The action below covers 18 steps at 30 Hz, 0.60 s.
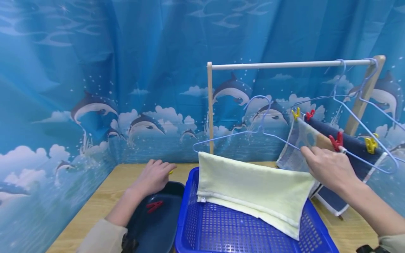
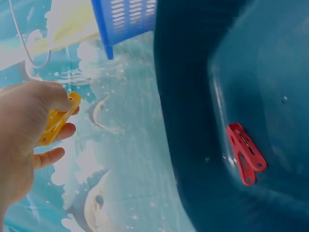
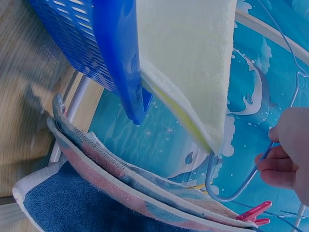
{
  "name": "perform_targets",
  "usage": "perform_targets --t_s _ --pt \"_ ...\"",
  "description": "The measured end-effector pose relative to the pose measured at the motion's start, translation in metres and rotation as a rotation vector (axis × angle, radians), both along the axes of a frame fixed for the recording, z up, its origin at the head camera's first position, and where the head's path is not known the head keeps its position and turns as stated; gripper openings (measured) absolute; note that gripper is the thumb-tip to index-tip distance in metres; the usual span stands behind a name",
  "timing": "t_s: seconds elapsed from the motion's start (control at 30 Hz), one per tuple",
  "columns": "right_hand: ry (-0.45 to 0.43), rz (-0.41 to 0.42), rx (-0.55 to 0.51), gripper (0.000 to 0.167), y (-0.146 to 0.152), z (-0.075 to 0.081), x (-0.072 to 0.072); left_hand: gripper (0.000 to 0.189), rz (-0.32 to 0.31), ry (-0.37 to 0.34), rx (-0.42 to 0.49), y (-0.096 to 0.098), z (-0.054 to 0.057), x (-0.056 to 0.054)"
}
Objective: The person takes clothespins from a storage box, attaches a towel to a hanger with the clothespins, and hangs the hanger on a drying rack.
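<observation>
A yellow clothespin (image 2: 59, 119) is pinched in my left hand (image 1: 155, 176), just above the dark green basin (image 1: 158, 228). One red clothespin (image 1: 154, 206) lies inside that basin. With my right hand (image 1: 332, 167) I grip the right shoulder of a light blue wire hanger (image 1: 262, 130). A pale yellow towel (image 1: 253, 186) hangs folded over the hanger's lower bar, above the blue plastic basket (image 1: 186, 218). In the right wrist view the hanger's curved end pokes out beside the towel (image 3: 188, 58), and no clothespin shows on it there.
A rack with a white rail (image 1: 284, 65) stands behind the basket. On its right hang blue hangers, with a navy towel (image 1: 332, 200) and a patterned towel (image 1: 288, 154) held by red and yellow clothespins (image 1: 371, 143). A dolphin-print curtain (image 1: 158, 70) backs the wooden table (image 1: 104, 200).
</observation>
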State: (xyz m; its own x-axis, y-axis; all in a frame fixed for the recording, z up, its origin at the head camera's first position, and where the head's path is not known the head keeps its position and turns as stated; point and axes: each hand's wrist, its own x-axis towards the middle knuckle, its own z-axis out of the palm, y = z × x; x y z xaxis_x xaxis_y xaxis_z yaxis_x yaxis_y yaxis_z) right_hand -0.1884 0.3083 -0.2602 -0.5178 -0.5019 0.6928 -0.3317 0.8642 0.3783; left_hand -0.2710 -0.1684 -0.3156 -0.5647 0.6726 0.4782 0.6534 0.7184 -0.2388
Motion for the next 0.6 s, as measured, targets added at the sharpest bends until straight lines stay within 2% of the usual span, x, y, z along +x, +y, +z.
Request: perform_targets --t_s 0.23,0.43,0.5,0.6 --pt "0.022 0.009 0.007 0.009 0.001 0.001 -0.001 0.032 -0.005 -0.124 0.052 0.012 0.014 0.008" --pt "0.022 0.022 0.009 0.01 0.0 0.002 0.0 0.034 0.034 -0.213 0.098 0.017 0.022 0.012" --pt "0.022 0.024 0.009 0.011 0.0 0.002 0.0 0.034 0.031 -0.201 0.086 0.019 0.024 0.013" --pt "0.019 0.022 0.009 0.009 -0.001 0.002 0.001 0.032 0.004 -0.109 0.05 0.022 0.025 0.015"
